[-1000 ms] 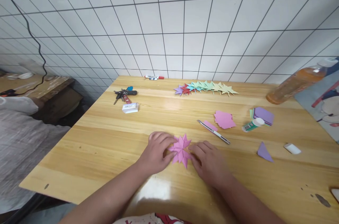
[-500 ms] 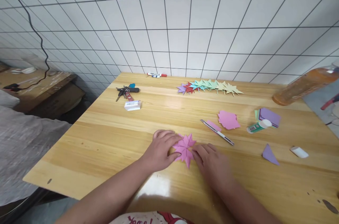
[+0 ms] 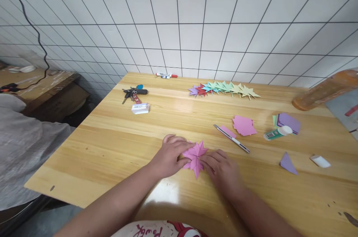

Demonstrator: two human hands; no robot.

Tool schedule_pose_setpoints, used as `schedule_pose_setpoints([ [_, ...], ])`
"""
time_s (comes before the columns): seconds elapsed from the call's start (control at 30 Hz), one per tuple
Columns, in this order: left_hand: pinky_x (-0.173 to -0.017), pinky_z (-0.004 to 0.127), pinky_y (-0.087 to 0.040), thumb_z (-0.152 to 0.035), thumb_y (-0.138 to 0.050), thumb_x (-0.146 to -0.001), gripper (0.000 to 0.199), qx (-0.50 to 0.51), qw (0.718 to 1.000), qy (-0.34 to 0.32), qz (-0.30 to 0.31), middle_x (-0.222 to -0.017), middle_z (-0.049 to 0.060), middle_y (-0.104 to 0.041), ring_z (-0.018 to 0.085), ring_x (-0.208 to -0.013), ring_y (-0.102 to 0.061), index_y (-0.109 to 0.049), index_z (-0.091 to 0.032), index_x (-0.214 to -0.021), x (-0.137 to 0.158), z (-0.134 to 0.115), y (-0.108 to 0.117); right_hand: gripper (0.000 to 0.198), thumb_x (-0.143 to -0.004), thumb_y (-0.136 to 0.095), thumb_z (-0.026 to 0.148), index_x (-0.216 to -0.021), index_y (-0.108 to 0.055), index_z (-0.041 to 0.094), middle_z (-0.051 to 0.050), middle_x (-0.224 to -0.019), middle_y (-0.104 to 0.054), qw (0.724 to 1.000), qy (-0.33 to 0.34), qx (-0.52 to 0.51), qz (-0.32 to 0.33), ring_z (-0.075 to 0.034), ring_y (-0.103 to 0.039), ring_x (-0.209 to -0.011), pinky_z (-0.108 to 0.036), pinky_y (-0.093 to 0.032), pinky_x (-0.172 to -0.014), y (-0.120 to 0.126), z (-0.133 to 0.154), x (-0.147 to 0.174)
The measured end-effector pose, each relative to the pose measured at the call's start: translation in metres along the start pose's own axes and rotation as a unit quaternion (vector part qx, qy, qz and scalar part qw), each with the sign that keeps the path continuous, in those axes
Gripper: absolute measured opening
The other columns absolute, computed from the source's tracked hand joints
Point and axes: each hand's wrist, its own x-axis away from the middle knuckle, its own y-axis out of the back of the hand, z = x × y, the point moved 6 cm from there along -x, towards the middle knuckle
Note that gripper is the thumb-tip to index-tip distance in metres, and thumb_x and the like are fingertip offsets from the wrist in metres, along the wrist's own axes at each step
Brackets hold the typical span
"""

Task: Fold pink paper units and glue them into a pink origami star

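One pink paper star (image 3: 197,152) at the near side of the table (image 3: 117,151)

The left hand (image 3: 169,158) is partly open and has hold of the star's left side, its thumb and fingers a bit apart. The right hand (image 3: 224,171) is curled at the star's right side; I cannot tell if it pinches the paper. A knife (image 3: 232,139) lies farther back on the right. Far away, colorful pointy paper shapes (image 3: 223,88) lie in a row by the wall (image 3: 190,35).

White tiled wall (image 3: 156,5), wooden table (image 3: 112,128)
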Motion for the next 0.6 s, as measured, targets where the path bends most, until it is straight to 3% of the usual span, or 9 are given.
schedule_pose_setpoints([
  [0.2, -0.102, 0.042, -0.019, -0.035, -0.058, -0.081, 0.035, -0.017, 1.0, -0.015, 0.022, -0.111, -0.001, -0.064, 0.02, -0.111, -0.049, -0.056, -0.034, -0.116, 0.0, -0.002, 0.001, 0.016, -0.088, -0.048, 0.017, -0.087, -0.064, 0.02, -0.005, -0.082, -0.064, 0.999, -0.001, 0.038, -0.003, -0.017, -0.056, -0.082, -0.028, -0.042, -0.075, -0.005, 0.0, 0.001],
  [0.33, -0.102, 0.044, -0.017, -0.034, -0.049, -0.087, 0.028, -0.048, 0.997, -0.051, 0.036, -0.113, 0.0, -0.063, 0.021, -0.113, -0.047, -0.059, -0.032, -0.112, 0.0, -0.009, 0.0, 0.015, -0.086, -0.05, 0.014, -0.093, -0.062, 0.021, -0.005, -0.085, -0.064, 0.998, -0.005, 0.05, 0.035, -0.018, -0.055, -0.083, -0.029, -0.042, -0.074, -0.008, -0.001, 0.003],
  [0.43, -0.103, 0.045, -0.016, -0.033, -0.047, -0.088, 0.026, -0.064, 0.996, -0.057, 0.034, -0.114, 0.002, -0.062, 0.022, -0.114, -0.046, -0.062, -0.029, -0.108, 0.001, -0.011, 0.0, 0.013, -0.085, -0.051, 0.013, -0.086, -0.062, 0.021, -0.004, -0.083, -0.063, 0.996, -0.015, 0.059, 0.063, -0.018, -0.054, -0.08, -0.029, -0.042, -0.071, -0.009, -0.002, 0.004],
  [0.6, -0.101, 0.045, -0.019, -0.033, -0.047, -0.088, 0.025, -0.07, 0.995, -0.062, 0.034, -0.113, 0.003, -0.063, 0.022, -0.113, -0.046, -0.063, -0.027, -0.107, 0.001, -0.011, -0.002, 0.013, -0.089, -0.048, 0.023, -0.089, -0.061, 0.022, -0.002, -0.084, -0.063, 0.999, -0.036, 0.037, 0.004, -0.017, -0.055, -0.08, -0.027, -0.041, -0.066, 0.001, -0.001, 0.003],
])
